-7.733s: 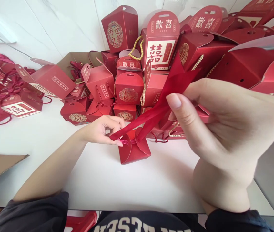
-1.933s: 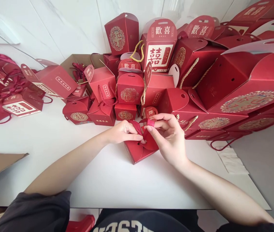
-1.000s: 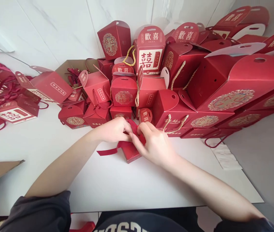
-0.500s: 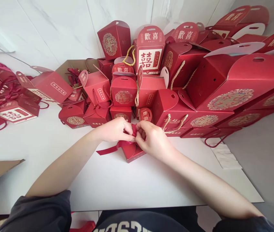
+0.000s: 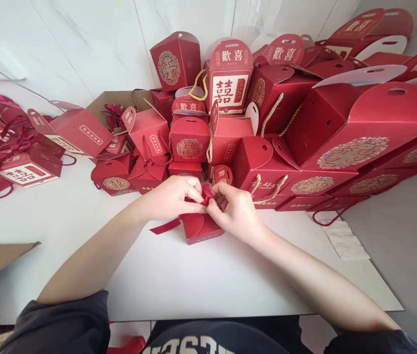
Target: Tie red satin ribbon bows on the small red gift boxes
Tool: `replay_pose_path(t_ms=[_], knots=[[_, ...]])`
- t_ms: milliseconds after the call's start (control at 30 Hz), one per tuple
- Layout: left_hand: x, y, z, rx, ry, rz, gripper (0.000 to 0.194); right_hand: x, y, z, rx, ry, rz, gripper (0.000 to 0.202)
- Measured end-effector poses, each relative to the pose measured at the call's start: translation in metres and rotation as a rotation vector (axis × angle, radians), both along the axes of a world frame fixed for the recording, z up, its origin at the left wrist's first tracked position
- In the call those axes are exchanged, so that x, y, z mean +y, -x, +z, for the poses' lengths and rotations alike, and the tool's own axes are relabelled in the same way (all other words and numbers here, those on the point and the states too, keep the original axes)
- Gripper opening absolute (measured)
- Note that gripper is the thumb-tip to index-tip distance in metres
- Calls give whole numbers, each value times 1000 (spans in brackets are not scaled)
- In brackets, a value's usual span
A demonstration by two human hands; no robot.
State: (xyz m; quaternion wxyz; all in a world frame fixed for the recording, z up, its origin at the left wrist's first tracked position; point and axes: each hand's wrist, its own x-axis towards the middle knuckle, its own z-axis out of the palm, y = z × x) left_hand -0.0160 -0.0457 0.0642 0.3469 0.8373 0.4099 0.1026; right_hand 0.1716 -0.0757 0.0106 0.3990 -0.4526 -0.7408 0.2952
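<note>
A small red box [image 5: 203, 229] lies on the white table below my hands, its curved top flaps folded over. A dark red ribbon [image 5: 207, 192] is gathered above it, and one flat tail sticks out to the left on the table. My left hand [image 5: 179, 196] pinches the ribbon from the left with thumb and fingers. From the right, my right hand [image 5: 234, 209] pinches the same ribbon, its fingertips close to those of my left hand. The fingers partly hide the ribbon's loops.
Stacked red gift boxes [image 5: 263, 160] stand close behind my hands and to the right. Ribboned boxes [image 5: 27, 167] sit at the left. A cardboard flap [image 5: 2, 258] juts in at the left edge; white tissues [image 5: 346, 238] lie at the right.
Both hands have shifted slightly and their fingers have moved on the ribbon. The small box has turned a little, and its front edge now looks more level.
</note>
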Motion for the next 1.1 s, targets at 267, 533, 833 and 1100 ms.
replay_pose_path(t_ms=[267,533,833,1100], knots=[[6,5,2,59,83,-21,28,9,-1,-8,364,368,151,6],[-2,6,10,122,230,24,36,12,0,-10,396,375,246,7],[18,13,-2,-33,398,-78,30,12,4,-10,523,416,300,11],[17,13,-1,84,376,-89,34,7,14,-15,451,325,145,21]])
